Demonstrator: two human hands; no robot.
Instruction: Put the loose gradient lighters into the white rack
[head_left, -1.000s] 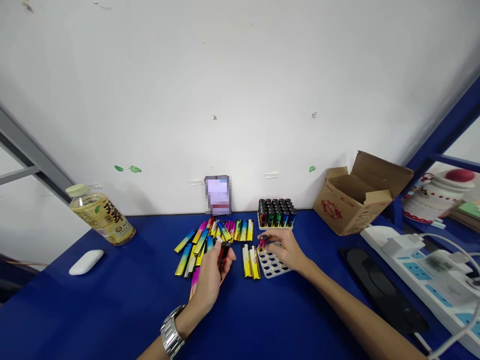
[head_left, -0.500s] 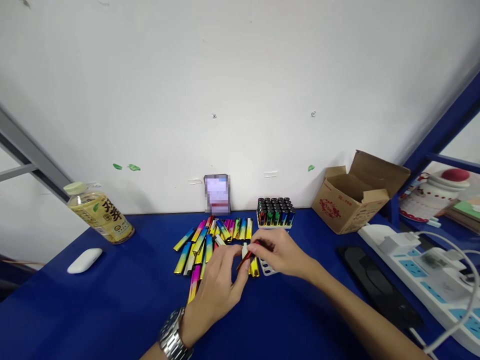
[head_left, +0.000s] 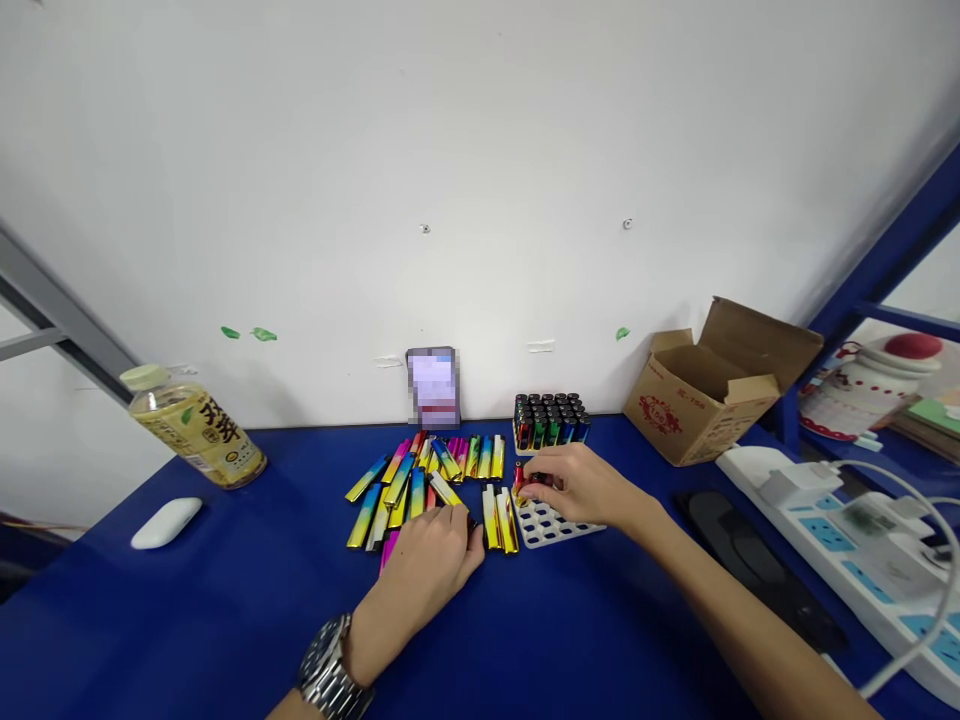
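A heap of shiny rainbow-coloured lighters (head_left: 420, 478) lies on the blue table (head_left: 225, 600). My left hand (head_left: 427, 560), a metal watch on its wrist, rests palm down on the near edge of the heap, fingers curled over a lighter. My right hand (head_left: 574, 485) pinches a red lighter (head_left: 519, 480) upright at the far left corner of a white slotted tray (head_left: 547, 522). Behind it stands a second tray full of upright lighters (head_left: 550, 425). Two gold lighters (head_left: 499, 518) lie between my hands.
A tea bottle (head_left: 191, 428) and a white mouse (head_left: 166, 521) are at the left. An open cardboard box (head_left: 720, 385) sits at the right rear, with a black flat object (head_left: 750, 560) and a white power strip (head_left: 847, 550) nearer. A small card (head_left: 433, 387) leans on the wall.
My left hand passed a red lighter to my right hand near the middle, then dropped back onto the heap. My right hand carried the lighter to the white tray.
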